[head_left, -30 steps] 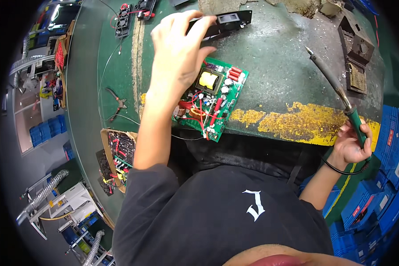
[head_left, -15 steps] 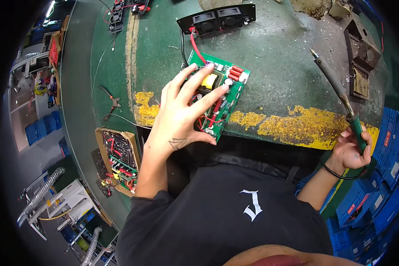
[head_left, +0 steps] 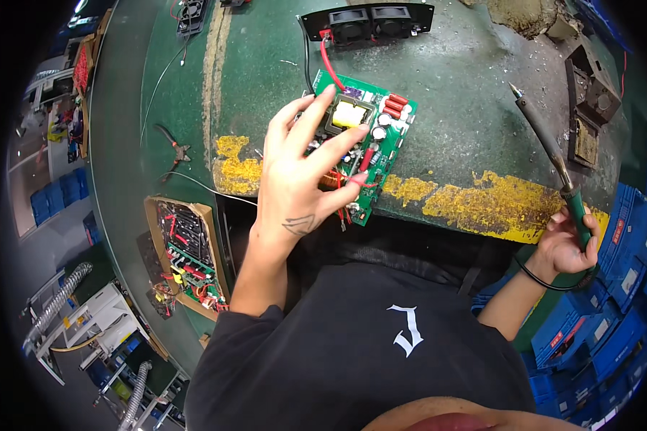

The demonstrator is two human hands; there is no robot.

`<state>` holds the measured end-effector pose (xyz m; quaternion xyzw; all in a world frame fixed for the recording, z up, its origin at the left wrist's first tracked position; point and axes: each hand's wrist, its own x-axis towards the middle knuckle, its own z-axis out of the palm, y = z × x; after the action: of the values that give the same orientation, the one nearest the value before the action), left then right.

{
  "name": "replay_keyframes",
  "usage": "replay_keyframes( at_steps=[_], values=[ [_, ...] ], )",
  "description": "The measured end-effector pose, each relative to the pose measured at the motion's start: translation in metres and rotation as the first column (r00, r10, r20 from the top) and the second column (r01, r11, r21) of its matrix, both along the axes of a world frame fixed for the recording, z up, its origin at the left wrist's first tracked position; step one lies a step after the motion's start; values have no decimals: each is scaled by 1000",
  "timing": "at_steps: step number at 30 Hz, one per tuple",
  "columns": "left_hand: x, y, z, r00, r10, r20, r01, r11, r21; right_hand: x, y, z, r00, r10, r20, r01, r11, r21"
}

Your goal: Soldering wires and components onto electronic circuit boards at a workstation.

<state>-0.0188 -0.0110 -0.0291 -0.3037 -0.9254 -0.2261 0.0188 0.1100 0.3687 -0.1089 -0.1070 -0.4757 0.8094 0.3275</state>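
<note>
The left hand [head_left: 298, 179] is spreading its fingers over the green circuit board [head_left: 359, 147] at the centre of the frame, fingertips resting on its components, so the grip is loose and open, pressing rather than clasping. The right hand [head_left: 571, 244], at the right edge of the frame, is clenching the green handle of a soldering iron [head_left: 546, 154], whose tip is pointing up and left, well apart from the board. The board is lying component side up at the near edge of the green surface [head_left: 453, 93], partly over a worn yellow stripe [head_left: 482, 205]. A red wire is running from it up to a black twin-fan panel [head_left: 370, 21] at the top centre. Pliers [head_left: 176, 147] are lying to the left, and a cardboard tray of more boards [head_left: 187, 251] is sitting at the lower left.

The step in hand appears to be positioning and steadying the board for soldering. The next move would likely call for holding it still and bringing the iron tip across to a joint without touching the wires or fingers.
</note>
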Motion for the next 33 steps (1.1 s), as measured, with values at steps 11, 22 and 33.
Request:
replay_keyframes(
  at_steps=[11,22,33],
  values=[
    [9,27,-8,967,242,-85,-234,968,93,1,5,-2,999,41,-6,-41,999,-3],
    [-3,45,6,962,272,-15,-271,953,-135,0,2,0,996,74,-52,-75,997,-21],
    [0,50,0,940,338,-54,-340,939,-40,-2,1,2,985,139,-98,-141,990,-14]
  ],
)
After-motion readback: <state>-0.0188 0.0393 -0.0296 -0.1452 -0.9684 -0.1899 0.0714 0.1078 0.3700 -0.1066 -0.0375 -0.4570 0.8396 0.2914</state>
